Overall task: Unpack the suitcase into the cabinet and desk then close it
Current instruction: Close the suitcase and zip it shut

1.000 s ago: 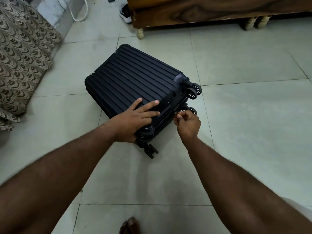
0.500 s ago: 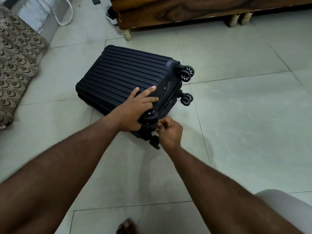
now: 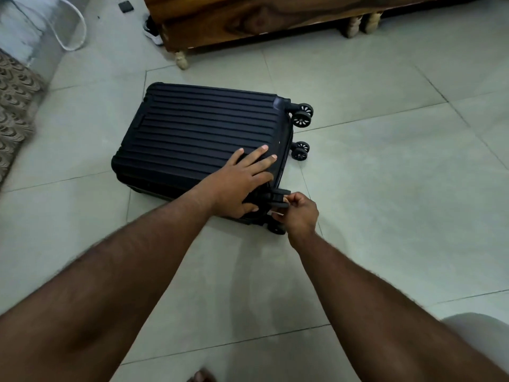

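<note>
Head view: a dark ribbed suitcase point(image 3: 203, 139) lies flat and shut on the tiled floor point(image 3: 385, 188), in front of a wooden furniture piece point(image 3: 248, 20). The left hand point(image 3: 242, 183) rests flat, fingers straight, on the suitcase's near wheel-end corner. The right hand point(image 3: 298, 213), just beside that corner, pinches something small at the suitcase's edge; what it is cannot be told. Patterned fabric point(image 3: 13, 106) lies left of the suitcase.

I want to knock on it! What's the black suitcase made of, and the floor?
The suitcase looks like hard matte plastic: stiff moulded ribs, no fabric folds. The floor looks like glazed pale tile: thin grout lines, soft sheen.
</note>
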